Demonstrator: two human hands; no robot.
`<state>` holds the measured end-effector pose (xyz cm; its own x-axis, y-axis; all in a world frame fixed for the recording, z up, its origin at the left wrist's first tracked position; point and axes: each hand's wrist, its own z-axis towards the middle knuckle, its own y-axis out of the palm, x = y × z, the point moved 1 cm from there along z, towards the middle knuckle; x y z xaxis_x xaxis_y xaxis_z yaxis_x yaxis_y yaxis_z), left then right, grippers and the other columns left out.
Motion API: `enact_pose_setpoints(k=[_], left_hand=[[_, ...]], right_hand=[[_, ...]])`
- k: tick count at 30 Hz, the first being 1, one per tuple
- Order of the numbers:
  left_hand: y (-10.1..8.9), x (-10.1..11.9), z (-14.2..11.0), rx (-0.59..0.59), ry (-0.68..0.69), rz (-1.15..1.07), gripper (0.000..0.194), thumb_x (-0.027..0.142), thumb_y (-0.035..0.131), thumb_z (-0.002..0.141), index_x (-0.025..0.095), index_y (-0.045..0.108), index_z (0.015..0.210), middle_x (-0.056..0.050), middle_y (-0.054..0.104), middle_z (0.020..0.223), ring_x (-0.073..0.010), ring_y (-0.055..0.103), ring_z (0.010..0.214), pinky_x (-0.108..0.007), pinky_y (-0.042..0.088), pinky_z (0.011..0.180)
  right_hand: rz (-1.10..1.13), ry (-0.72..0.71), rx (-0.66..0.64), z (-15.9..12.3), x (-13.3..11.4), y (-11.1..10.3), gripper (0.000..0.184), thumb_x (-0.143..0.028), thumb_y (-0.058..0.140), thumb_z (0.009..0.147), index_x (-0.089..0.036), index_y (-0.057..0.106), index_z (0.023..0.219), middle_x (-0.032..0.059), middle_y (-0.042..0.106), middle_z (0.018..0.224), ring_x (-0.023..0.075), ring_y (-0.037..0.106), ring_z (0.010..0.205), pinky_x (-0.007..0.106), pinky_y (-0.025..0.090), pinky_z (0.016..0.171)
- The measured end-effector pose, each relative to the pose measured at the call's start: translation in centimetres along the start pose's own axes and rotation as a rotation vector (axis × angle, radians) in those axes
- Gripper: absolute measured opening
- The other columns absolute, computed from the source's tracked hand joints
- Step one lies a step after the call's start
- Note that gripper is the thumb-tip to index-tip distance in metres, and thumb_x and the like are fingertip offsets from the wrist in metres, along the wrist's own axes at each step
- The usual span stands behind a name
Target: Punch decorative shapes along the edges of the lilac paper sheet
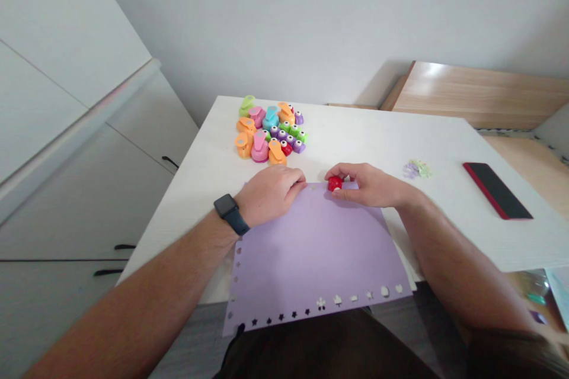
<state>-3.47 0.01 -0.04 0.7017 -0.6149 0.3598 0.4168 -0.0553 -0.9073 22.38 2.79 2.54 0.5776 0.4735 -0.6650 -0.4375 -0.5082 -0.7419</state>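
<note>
The person's right hand (368,185) pinches a small red plastic craft punch (335,183) between thumb and fingers in a narrow grip, right at the top edge of a thin rectangular sheet of lilac paper (311,254). The punch looks light and stiff, with a compact body best held by its sides, though the fingers hide part of it. The left hand (269,194), with a black smartwatch (230,214) on its wrist, lies curled over the sheet's upper left corner; whether it pinches the paper or only presses on it, I cannot tell. The sheet lies flat on a white table (382,136), its near edge overhanging toward the person. Rows of small punched shapes, stars and flowers among them, run along its left and near edges. It should be light and floppy, apt to slide on the smooth top, and the perforated margins look like its weakest part, so a flat hold on an unpunched stretch seems safest. Beyond it sits a cluster of pastel plastic craft punches (269,133), while scraps of punched paper (416,169) and a black phone in a red case (496,190) lie to the right
</note>
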Motion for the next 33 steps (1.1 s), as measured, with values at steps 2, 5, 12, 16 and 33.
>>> enact_pose_setpoints(k=[2, 5, 12, 16, 33], left_hand=[[0.01, 0.01, -0.02, 0.002, 0.003, 0.001, 0.025, 0.028, 0.047, 0.103, 0.017, 0.069, 0.097, -0.008, 0.073, 0.091, -0.024, 0.066, 0.089, -0.038, 0.048, 0.08], [0.02, 0.02, -0.01, 0.003, 0.0, -0.002, 0.025, 0.029, 0.047, 0.103, 0.017, 0.069, 0.098, -0.008, 0.073, 0.091, -0.024, 0.066, 0.089, -0.038, 0.048, 0.079], [0.02, 0.04, 0.03, 0.002, -0.012, -0.009, 0.025, 0.029, 0.048, 0.103, 0.017, 0.069, 0.098, -0.008, 0.073, 0.091, -0.024, 0.066, 0.089, -0.038, 0.048, 0.079], [0.06, 0.02, 0.0, 0.005, -0.006, -0.009, 0.025, 0.029, 0.048, 0.103, 0.017, 0.069, 0.098, -0.008, 0.073, 0.092, -0.024, 0.066, 0.089, -0.038, 0.047, 0.079], [0.26, -0.1, -0.01, 0.004, -0.004, -0.007, 0.025, 0.029, 0.047, 0.104, 0.017, 0.068, 0.098, -0.007, 0.073, 0.093, -0.0239, 0.066, 0.09, -0.037, 0.046, 0.08]], right_hand=[[0.003, 0.002, 0.0, -0.01, 0.03, -0.02, 0.036, -0.04, 0.068, 0.089, -0.023, 0.068, 0.12, 0.0047, 0.074, 0.108, 0.0194, 0.066, 0.095, 0.036, 0.051, 0.089], [-0.001, 0.011, 0.0, -0.03, 0.13, -0.14, 0.036, -0.042, 0.068, 0.089, -0.022, 0.069, 0.118, 0.005, 0.074, 0.107, 0.0197, 0.066, 0.094, 0.036, 0.051, 0.089], [-0.002, 0.01, 0.0, -0.12, 0.01, -0.24, 0.035, -0.041, 0.069, 0.088, -0.022, 0.069, 0.118, 0.005, 0.074, 0.107, 0.0197, 0.066, 0.093, 0.036, 0.051, 0.088], [0.006, 0.02, -0.001, -0.09, -0.05, -0.15, 0.035, -0.039, 0.069, 0.088, -0.022, 0.069, 0.118, 0.0049, 0.074, 0.107, 0.02, 0.066, 0.094, 0.036, 0.051, 0.089], [-0.006, 0.026, -0.009, -0.02, 0.13, -0.09, 0.035, -0.038, 0.069, 0.088, -0.021, 0.07, 0.118, 0.0045, 0.075, 0.107, 0.019, 0.067, 0.094, 0.034, 0.05, 0.088]])
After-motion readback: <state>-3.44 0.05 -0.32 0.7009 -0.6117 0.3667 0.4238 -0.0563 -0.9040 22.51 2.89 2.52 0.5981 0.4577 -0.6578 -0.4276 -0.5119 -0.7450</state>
